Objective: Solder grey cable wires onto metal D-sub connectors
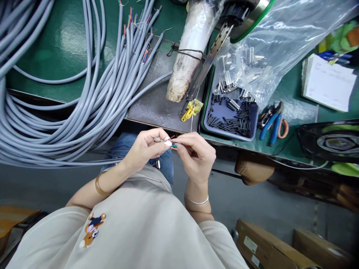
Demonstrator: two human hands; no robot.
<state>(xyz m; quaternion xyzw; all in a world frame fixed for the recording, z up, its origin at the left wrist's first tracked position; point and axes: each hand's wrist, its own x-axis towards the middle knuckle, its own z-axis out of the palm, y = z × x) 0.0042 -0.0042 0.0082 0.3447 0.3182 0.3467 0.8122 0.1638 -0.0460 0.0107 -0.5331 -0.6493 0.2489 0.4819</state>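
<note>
My left hand (148, 145) and my right hand (196, 151) meet just off the table's front edge, above my lap. Thin coloured wires (174, 146), red, green and orange among them, show between the fingertips. Both hands are closed in a pinch on these wires; the fingers hide most of them. Something thin and pale sticks out by the left fingers, too small to make out. Behind the hands, yellow clip-like pieces (190, 110) lie on a dark metal plate (151, 108). A thin pale strand hangs down from there towards my right hand.
Grey cables (92, 123) with stripped ends spread across the left. A white-wrapped stand (187, 52) slants over the plate. At right are a bin (203, 119) of black tubes and metal connectors, a plastic bag (280, 45), blue-handled cutters (272, 127), a paper pad (328, 82) and cardboard boxes (269, 243) below.
</note>
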